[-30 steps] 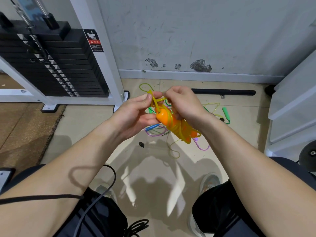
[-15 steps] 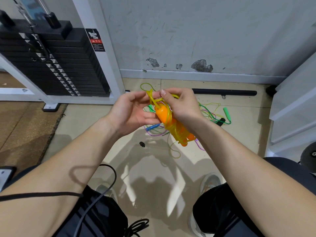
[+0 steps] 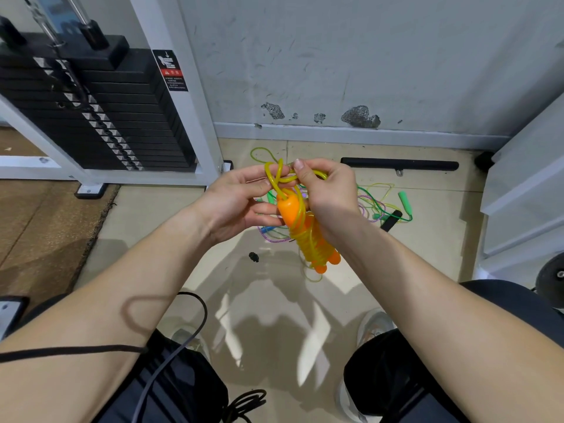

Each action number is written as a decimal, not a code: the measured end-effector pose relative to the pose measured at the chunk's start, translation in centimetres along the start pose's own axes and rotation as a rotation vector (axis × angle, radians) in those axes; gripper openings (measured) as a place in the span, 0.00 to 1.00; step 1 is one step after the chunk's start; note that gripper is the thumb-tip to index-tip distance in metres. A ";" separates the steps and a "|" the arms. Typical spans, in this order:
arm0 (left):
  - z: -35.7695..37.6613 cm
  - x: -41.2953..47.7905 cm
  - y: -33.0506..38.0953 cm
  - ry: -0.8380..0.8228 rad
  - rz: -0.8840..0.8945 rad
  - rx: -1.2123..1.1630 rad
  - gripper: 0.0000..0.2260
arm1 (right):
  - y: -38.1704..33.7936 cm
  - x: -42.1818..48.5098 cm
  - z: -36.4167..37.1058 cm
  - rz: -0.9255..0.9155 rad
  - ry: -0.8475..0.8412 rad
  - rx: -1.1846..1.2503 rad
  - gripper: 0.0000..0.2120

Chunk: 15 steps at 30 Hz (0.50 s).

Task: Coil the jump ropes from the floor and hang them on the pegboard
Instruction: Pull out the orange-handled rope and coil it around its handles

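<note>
Head view: left hand (image 3: 241, 199), right hand (image 3: 326, 190) grip rope bundle (image 3: 308, 239) slanting down-right.

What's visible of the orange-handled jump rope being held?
The jump rope has two orange, plastic-looking handles lying side by side, tilted, butt ends toward the person. Its translucent yellow cord is wound tightly around both; a free loop stands above them. It is held in the air over the floor: the left hand holds the upper handle and the loop, the right hand pinches the cord at the top.
</note>
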<state>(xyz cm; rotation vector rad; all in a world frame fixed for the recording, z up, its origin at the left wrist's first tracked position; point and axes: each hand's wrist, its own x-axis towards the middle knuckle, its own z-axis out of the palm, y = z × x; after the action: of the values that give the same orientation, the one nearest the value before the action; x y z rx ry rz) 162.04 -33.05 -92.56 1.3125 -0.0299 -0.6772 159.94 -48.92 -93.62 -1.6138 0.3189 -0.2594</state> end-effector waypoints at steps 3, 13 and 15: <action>0.1 0.1 -0.3 0.082 0.002 -0.002 0.10 | 0.1 -0.3 0.1 0.007 0.013 0.005 0.02; 1.9 -0.3 -0.3 0.141 0.031 0.004 0.04 | 1.1 -0.1 0.8 0.121 0.002 0.015 0.15; 1.9 -0.1 -0.3 0.150 0.014 0.037 0.04 | 1.3 0.0 0.8 0.130 -0.023 -0.002 0.17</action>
<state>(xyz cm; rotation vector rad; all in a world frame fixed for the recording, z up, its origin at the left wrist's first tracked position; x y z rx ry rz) 161.06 -34.66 -92.27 1.3940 0.0704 -0.5665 160.19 -48.20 -94.96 -1.5899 0.4048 -0.1411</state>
